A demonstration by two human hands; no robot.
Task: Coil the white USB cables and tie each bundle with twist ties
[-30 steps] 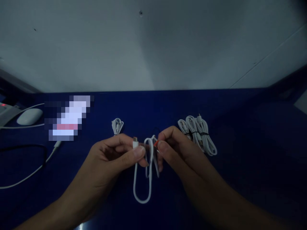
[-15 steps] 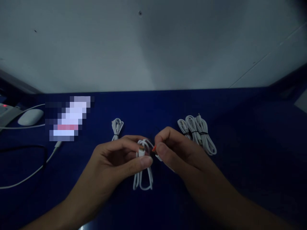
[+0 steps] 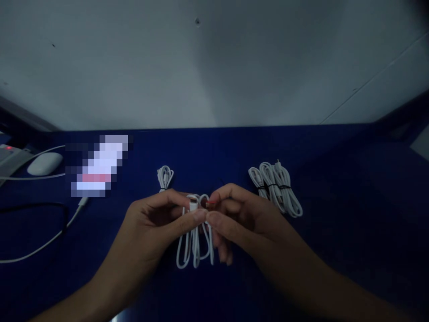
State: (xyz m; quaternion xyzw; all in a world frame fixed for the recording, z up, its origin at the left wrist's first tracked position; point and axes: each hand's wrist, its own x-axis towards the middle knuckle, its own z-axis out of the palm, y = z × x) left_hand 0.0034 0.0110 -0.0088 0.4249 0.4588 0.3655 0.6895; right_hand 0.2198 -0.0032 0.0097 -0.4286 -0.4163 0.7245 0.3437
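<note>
Between my two hands hangs a white USB cable (image 3: 196,250), folded into loops. My left hand (image 3: 161,219) pinches the bunched loops near a white plug with a metal tip that points up. Close beside it, my right hand (image 3: 241,219) is closed on the cable's other end, where an orange-red connector tip (image 3: 210,204) shows between thumb and forefinger. The two thumbs nearly touch. Behind my left hand lies a small coiled white cable (image 3: 165,177) with a black tie, partly hidden by the fingers.
Several coiled white cables (image 3: 276,188) with black ties lie side by side at the right on the blue table (image 3: 201,152). To the left are a blurred-out lit phone (image 3: 103,163) with a cord, a white mouse (image 3: 45,164) and a black cable (image 3: 30,205). A pale wall stands behind.
My right hand has moved left against my left hand, bringing the orange-red tip to the loops. The hanging part of the cable now has more loops, spread wider.
</note>
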